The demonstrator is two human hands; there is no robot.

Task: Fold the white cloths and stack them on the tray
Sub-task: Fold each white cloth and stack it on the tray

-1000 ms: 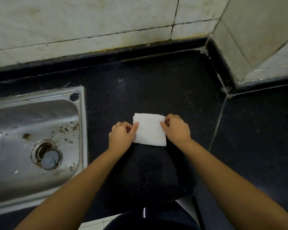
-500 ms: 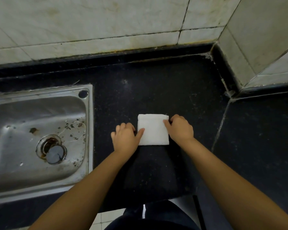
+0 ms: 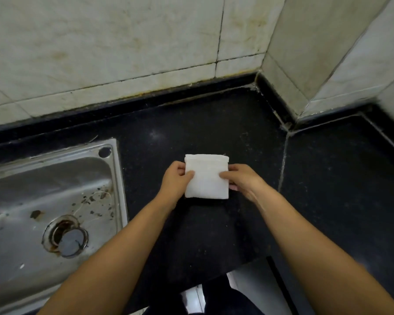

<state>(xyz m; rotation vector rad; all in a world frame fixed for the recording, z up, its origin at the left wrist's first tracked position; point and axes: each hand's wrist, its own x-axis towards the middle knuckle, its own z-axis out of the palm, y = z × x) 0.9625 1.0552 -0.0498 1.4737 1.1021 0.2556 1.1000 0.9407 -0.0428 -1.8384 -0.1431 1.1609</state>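
A white cloth (image 3: 206, 178), folded into a small square, sits over the middle of the black counter (image 3: 214, 133). My left hand (image 3: 176, 180) pinches its left edge, thumb on top and fingers under. My right hand (image 3: 241, 179) pinches its right edge the same way. The near edge of the cloth looks lifted a little off the counter. No tray is in view.
A steel sink (image 3: 50, 201) with a drain and bits of dirt fills the left side. Tiled walls (image 3: 123, 53) close off the back and the right corner. A second black counter section (image 3: 350, 189) lies to the right beyond a seam.
Both hands have gone from resting beside the folded cloth to pinching its left and right edges, and the cloth has come up slightly. The camera has tilted a little.
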